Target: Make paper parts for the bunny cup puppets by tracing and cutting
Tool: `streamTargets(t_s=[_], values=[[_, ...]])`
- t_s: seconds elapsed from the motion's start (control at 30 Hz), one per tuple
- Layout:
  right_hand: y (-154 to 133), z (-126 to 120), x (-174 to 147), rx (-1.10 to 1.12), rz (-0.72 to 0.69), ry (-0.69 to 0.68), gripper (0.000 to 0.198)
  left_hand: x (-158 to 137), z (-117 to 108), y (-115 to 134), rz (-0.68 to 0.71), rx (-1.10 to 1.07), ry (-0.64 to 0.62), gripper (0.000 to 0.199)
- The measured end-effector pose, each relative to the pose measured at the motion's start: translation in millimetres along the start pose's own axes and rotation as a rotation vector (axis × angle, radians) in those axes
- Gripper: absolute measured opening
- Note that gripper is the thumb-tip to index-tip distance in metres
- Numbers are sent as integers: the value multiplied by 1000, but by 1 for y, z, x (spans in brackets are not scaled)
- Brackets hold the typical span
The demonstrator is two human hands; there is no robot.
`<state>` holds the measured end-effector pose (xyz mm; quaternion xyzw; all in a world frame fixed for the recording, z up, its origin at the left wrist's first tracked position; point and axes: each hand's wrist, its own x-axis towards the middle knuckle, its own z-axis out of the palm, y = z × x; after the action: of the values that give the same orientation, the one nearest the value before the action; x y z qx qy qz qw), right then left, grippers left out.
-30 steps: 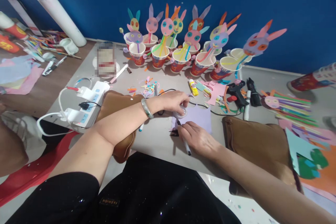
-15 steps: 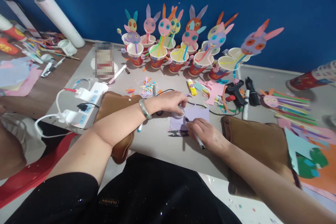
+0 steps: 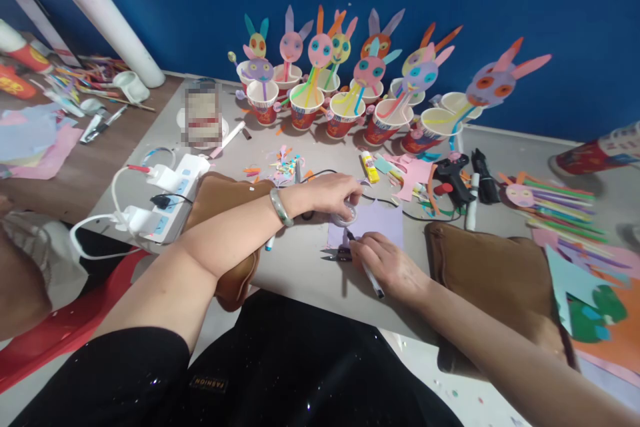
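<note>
A sheet of purple paper (image 3: 384, 219) lies flat on the grey table. On its left part sits a small clear round piece (image 3: 345, 216), perhaps a tape roll or a lid. The bent fingers of my left hand (image 3: 334, 193) grip it from above and press it on the paper. My right hand (image 3: 384, 260) is closed round a pen (image 3: 373, 278), whose dark tip meets the paper at the round piece's near edge. Black thread snips (image 3: 334, 255) lie at the paper's near edge, partly hidden by my right hand.
Paper cups (image 3: 347, 123) with paper rabbit heads stand along the blue wall. A glue stick (image 3: 369, 167), paper scraps (image 3: 414, 177) and a glue gun (image 3: 454, 180) lie beyond my hands. Brown cushions (image 3: 480, 280) flank them. A power strip (image 3: 180, 197) lies left. Part of another person (image 3: 23, 267) shows at far left.
The pen tip has moved left round the clear piece, from its right side to its near edge, and my right hand with it. My left hand stays on the piece. The view shifted slightly.
</note>
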<state>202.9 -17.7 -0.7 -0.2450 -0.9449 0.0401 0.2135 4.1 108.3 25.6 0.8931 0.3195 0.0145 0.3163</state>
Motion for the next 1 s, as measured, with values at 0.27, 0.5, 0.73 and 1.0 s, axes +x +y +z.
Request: streamTargets(t_s=[0.27, 0.5, 0.73, 1.0], values=[[-5, 12, 13, -58, -28, -15, 26, -2, -2, 2, -4, 20, 3, 25], [-5, 22, 25, -159, -22, -13, 19, -1, 0, 1, 6, 22, 10, 24], [-4, 30, 29, -161, -1, 24, 16, 0, 2, -2, 21, 24, 19, 25], [-7, 18, 17, -109, -14, -21, 21, -2, -1, 2, -6, 3, 14, 26]])
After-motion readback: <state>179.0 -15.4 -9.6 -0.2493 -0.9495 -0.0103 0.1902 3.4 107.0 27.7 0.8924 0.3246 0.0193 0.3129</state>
